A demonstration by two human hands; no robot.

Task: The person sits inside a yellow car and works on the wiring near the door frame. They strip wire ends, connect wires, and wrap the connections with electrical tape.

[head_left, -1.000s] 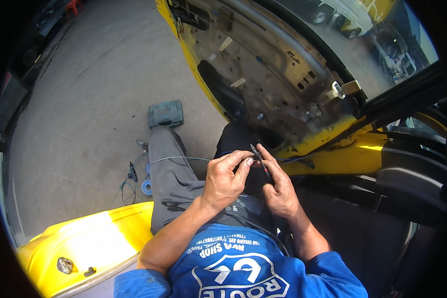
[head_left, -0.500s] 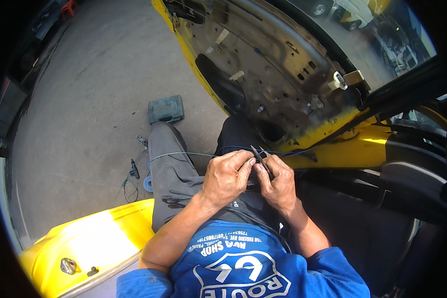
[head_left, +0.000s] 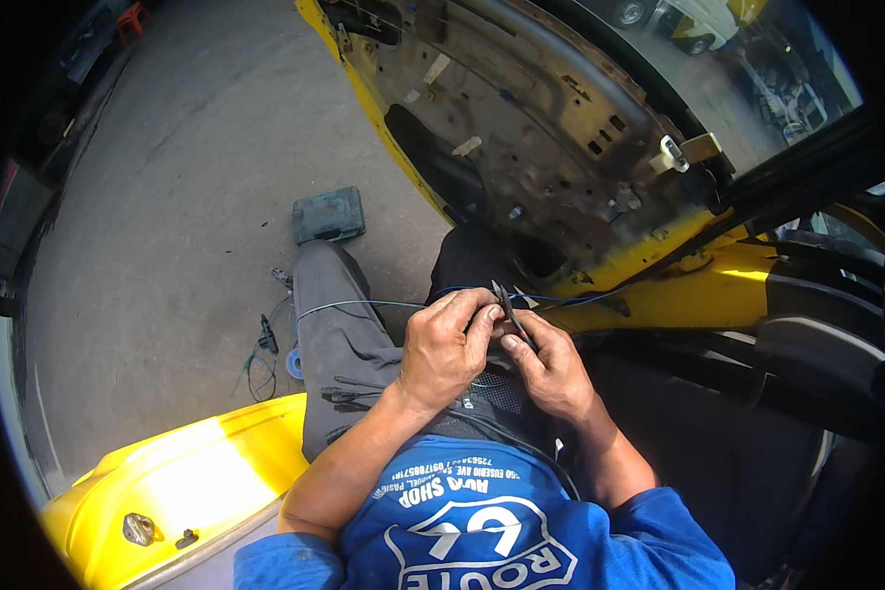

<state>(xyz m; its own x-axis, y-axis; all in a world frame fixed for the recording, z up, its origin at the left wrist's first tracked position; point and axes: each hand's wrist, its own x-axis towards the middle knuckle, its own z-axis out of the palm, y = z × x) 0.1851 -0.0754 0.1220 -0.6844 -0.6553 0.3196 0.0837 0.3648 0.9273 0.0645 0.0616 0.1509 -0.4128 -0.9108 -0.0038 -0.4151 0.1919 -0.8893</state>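
In front of my lap my two hands meet over thin wires. My left hand [head_left: 444, 339] is closed in a pinch on a thin wire [head_left: 359, 304], which runs off left across my grey trouser leg. My right hand [head_left: 553, 369] is wrapped round dark scissors [head_left: 506, 303] with pointed tips and a bit of red at the handle. Their blades point up and away, right beside my left fingertips. A blue wire [head_left: 570, 298] stretches from the hands toward the vehicle door. Black cables with connectors [head_left: 349, 395] lie across my lap. The pinched wire end is hidden by my fingers.
An opened yellow door with its bare inner panel [head_left: 541, 128] stands ahead to the right. A yellow body panel [head_left: 197, 452] lies at lower left. On the floor are a green tool case [head_left: 328, 214], a cable with a black plug [head_left: 266, 334] and a blue tape roll [head_left: 294, 364].
The scissors have turned more upright and their blades now sit closer to my left fingertips. My right hand has tilted and lowered slightly; my left hand has barely moved.
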